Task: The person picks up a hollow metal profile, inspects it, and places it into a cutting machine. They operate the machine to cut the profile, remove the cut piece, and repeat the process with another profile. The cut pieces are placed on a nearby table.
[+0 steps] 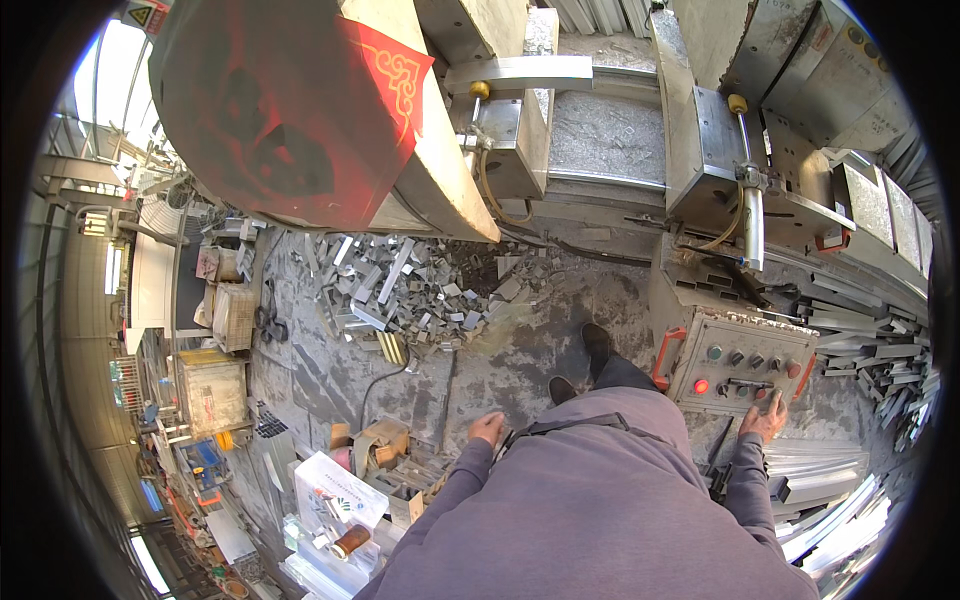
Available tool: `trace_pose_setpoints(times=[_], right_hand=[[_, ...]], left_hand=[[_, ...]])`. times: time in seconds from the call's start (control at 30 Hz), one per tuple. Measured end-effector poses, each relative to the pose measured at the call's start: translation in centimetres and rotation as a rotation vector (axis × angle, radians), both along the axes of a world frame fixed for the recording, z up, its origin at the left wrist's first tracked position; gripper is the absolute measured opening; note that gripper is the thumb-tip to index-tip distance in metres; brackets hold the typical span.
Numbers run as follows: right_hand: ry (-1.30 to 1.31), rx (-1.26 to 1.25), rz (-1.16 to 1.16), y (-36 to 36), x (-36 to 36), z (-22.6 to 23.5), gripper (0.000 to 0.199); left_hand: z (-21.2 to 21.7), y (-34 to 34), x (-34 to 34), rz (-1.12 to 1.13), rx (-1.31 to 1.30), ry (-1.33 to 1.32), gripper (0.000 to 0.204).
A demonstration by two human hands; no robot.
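My right hand [765, 418] is at the lower right corner of a grey control panel [745, 362]. Its fingers are stretched out and touch the panel's lower edge beside the buttons, with nothing held. A red button [701, 386] glows at the panel's lower left, and a row of dark knobs runs above it. My left hand [487, 428] hangs beside my body, loosely curled, and I see nothing in it. Closest to that hand are cardboard pieces and cut offcuts in an open box [415, 508].
A heap of metal offcuts [400, 285] covers the floor ahead. Above stands a large machine with clamp cylinders [752, 225] and a red-clothed guard [290, 120]. Metal profiles [865, 345] are stacked at right. A brown jar [350, 541] lies at lower left; a cable [375, 390] crosses the floor.
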State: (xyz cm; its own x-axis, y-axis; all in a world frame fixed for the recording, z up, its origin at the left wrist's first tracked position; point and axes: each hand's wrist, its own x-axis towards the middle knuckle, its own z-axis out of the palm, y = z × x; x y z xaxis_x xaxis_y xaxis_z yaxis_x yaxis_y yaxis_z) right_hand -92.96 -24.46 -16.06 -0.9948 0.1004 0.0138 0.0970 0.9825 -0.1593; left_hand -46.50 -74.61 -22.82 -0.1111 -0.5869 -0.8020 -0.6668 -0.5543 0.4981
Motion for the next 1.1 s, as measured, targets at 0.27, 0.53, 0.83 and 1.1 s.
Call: trace_pose_setpoints(times=[0.27,0.53,0.83,1.1], right_hand=[[0.003,-0.003,0.022,-0.4,0.0,0.6,0.080],[0.003,-0.006,0.029,-0.5,0.1,0.8,0.080],[0.011,0.008,0.025,-0.6,0.1,0.5,0.080],[-0.019,-0.009,-0.002,-0.5,0.1,0.5,0.082]], left_hand=[[-1.7,-0.3,1.1,-0.019,0.076,-0.021,0.039],[-1.8,-0.1,1.4,0.005,0.025,-0.059,0.032],[-2.8,0.1,1.2,0.015,-0.013,0.050,0.034],[-2.5,-0.1,1.2,-0.039,0.029,0.017,0.036]])
